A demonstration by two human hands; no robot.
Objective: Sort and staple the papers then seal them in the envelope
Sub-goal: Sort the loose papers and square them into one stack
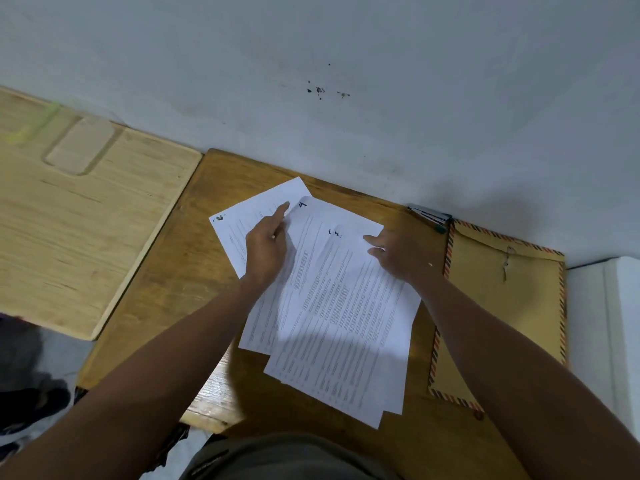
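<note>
From the head view, a loose fan of printed papers lies spread across the middle of a brown wooden surface that stands against a pale wall. The left hand rests on the left part of the fan, its grip loose and open, the forefinger stretched forward onto a sheet beside a curled corner marked with a handwritten number. The right hand lies flat on the right top edge of the sheets, grip open, fingers pointing left and pressing the paper down. Just right of the papers lies a brown envelope with a striped border, its string clasp facing up. At the envelope's far left corner, close to the wall, sits a stapler. A lighter wooden board lies to the left, apart from the papers.
</note>
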